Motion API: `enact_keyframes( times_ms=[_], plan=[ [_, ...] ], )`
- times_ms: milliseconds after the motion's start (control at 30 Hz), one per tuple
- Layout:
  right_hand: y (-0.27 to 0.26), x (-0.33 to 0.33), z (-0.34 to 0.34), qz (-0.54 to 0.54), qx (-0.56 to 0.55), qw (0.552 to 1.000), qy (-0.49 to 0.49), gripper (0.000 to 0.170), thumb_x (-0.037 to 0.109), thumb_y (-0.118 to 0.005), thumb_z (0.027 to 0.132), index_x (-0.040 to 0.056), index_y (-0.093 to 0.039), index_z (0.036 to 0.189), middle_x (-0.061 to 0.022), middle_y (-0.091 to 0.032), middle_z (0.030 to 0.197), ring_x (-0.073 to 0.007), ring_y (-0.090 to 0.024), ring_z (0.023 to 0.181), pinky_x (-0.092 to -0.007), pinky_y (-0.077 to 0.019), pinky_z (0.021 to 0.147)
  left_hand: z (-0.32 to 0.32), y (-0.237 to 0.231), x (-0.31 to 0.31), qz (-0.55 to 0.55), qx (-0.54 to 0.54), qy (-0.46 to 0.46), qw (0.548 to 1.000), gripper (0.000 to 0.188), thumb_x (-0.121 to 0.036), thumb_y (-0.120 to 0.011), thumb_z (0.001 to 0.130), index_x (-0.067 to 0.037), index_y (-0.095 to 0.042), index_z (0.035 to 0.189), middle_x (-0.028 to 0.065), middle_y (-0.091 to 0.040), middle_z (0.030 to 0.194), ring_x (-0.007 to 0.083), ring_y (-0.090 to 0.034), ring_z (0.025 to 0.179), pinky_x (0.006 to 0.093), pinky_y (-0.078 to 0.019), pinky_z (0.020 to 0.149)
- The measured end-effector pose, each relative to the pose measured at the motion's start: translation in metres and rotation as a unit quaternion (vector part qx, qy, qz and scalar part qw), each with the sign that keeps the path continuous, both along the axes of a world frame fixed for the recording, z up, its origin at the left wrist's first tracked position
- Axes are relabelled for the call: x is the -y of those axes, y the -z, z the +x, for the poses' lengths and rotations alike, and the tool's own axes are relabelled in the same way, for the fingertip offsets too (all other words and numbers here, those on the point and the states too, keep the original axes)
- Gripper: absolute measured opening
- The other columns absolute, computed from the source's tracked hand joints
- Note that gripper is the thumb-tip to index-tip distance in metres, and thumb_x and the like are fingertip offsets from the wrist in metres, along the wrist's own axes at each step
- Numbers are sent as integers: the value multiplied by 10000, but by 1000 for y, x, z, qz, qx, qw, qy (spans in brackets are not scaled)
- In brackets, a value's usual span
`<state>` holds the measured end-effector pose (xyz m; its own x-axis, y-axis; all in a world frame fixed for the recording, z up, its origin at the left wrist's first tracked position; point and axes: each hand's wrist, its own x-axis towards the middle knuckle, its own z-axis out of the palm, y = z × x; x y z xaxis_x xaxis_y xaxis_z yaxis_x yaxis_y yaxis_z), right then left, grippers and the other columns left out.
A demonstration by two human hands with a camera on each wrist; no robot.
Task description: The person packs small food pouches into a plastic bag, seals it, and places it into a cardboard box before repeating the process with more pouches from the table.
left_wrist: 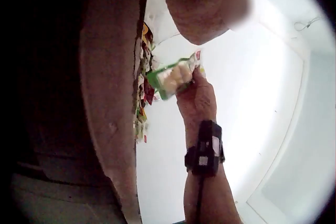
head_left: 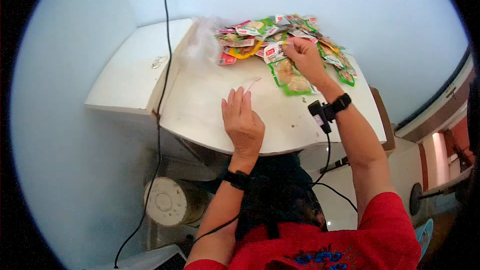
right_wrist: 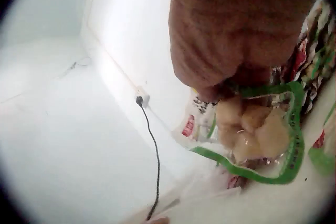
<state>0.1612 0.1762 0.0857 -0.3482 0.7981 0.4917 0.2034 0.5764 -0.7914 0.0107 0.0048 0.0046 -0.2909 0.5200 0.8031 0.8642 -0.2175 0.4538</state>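
Observation:
My right hand (head_left: 306, 60) pinches the top corner of a green-edged clear packet (head_left: 287, 72) with pale pieces inside, held up at the near side of a heap of packets (head_left: 245, 40). In the right wrist view the packet (right_wrist: 257, 134) hangs below the fingers; the left wrist view shows it (left_wrist: 176, 77) in the right hand (left_wrist: 198, 98) too. My left hand (head_left: 243, 122) is over the table's near part, palm down, fingers extended, holding nothing. Just beyond its fingertips lies a thin reddish strip (head_left: 254, 83).
The white table (head_left: 200, 105) stands against the wall. At its left are a white board (head_left: 135, 65) and a crumpled clear plastic bag (head_left: 202, 42). A black cable (head_left: 167, 35) hangs down at the left. Below stands a round-lidded bucket (head_left: 167, 202).

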Motion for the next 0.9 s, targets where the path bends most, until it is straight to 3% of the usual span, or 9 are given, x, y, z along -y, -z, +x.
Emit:
enact_keyframes(
  times_ms=[167,267,300,400,433,667,767,867,900],
  plan=[
    [-14,42,39,-167,-10,986,6,154,135,-642,905,-12,-657,863,-10,-623,715,-61,-561,645,-236,-444,536,-1,3,-5,13,-2,29,999,434,140,-472,760,47,-601,1164,229,-585,1248,397,-545,1180,474,-424,1030],
    [11,39,54,-248,-127,959,47,140,124,-635,901,-13,-630,878,-42,-627,780,-110,-620,678,-272,-516,552,0,1,-3,-13,4,57,998,544,164,-439,709,59,-556,1229,229,-543,1304,396,-511,1217,465,-391,1062],
    [3,54,48,-278,-201,938,52,123,99,-644,880,-18,-606,879,-78,-631,861,-167,-660,713,-321,-591,597,0,0,-3,-22,6,61,998,576,164,-434,695,57,-541,1251,227,-528,1323,393,-497,1234,467,-373,1077],
    [20,66,63,-328,-139,931,78,150,71,-657,853,-45,-595,926,-102,-631,895,-201,-678,750,-355,-623,662,-1,-2,0,-46,-2,70,997,660,147,-438,660,46,-495,1311,217,-479,1380,381,-448,1286,472,-319,1115],
    [21,73,68,-298,-56,947,108,194,24,-653,810,-66,-586,967,-120,-631,895,-214,-683,762,-354,-624,631,-1,-3,1,-52,-7,73,996,687,139,-443,650,41,-479,1329,213,-463,1399,377,-431,1304,473,-301,1127],
    [6,96,93,-364,26,931,20,296,4,-604,781,-79,-574,1064,-150,-668,954,-231,-701,833,-344,-627,672,1,-1,-1,-78,-15,94,992,675,63,-475,680,56,-436,1354,206,-408,1441,390,-349,1363,522,-249,1140],
    [13,95,101,-447,-9,894,-24,323,-5,-592,796,-87,-570,1108,-169,-677,1003,-234,-702,852,-380,-631,681,0,-3,0,-81,-20,98,992,686,65,-473,673,57,-431,1357,215,-400,1445,399,-346,1362,525,-248,1139],
    [12,103,95,-440,-103,892,-11,367,-21,-595,799,-116,-553,1151,-199,-667,1033,-280,-703,868,-415,-631,704,1,-4,-1,-83,-25,102,991,718,73,-469,653,57,-415,1369,222,-387,1454,398,-336,1370,520,-236,1146],
    [3,114,87,-427,-135,894,-19,333,-37,-576,818,-119,-554,1140,-207,-661,1050,-282,-696,900,-434,-621,773,1,-3,-2,-83,-25,106,991,747,82,-465,635,52,-404,1379,220,-378,1462,394,-330,1376,515,-228,1153]
  ],
)
